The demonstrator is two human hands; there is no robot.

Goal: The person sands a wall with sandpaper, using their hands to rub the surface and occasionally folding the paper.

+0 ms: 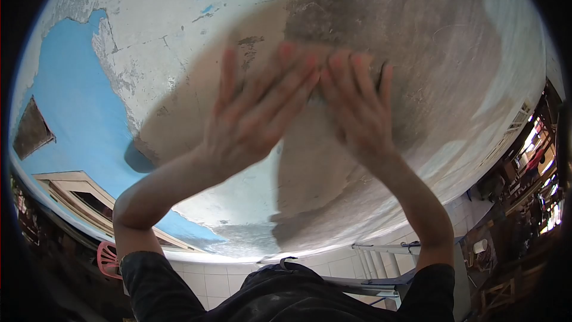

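Note:
Both hands are raised against a patchy wall (250,18) of white, grey and brown, and motion blurs them. My left hand (256,107) lies with its fingers stretched out and the thumb apart. Beside it, my right hand (360,104) is also flat, with fingers spread. Their fingertips come close together near the middle. A faint tan strip (342,52) shows along the fingertips; whether it is a thin sheet under them or part of the wall, I cannot tell. Shadows of my head and arms fall over the wall around the hands.
Blue paint (77,83) shows at left, above a cream window frame (89,197). Below are a pink plastic chair (108,259), a metal ladder (381,265) and a tiled floor (205,283). Wooden items and a white cup (480,245) stand at the right.

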